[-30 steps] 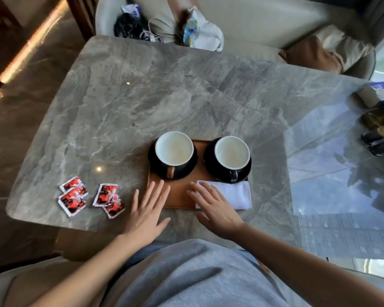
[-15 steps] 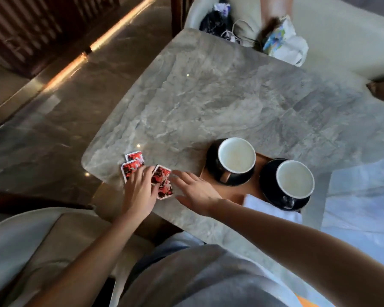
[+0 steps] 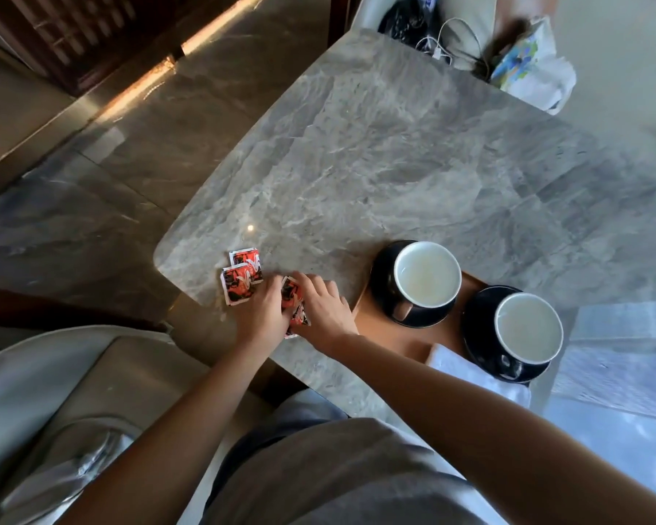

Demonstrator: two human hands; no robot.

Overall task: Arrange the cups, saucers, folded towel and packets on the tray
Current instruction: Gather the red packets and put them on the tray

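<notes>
Two red packets (image 3: 294, 305) sit pinched between left hand (image 3: 260, 316) and right hand (image 3: 324, 310) fingers.

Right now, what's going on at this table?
A person is gathering red packets near the marble table's corner: the left hand and right hand both close on a pair there, while two more packets lie beside them. Two black cups on saucers and a folded white towel already sit on the wooden tray.
</notes>
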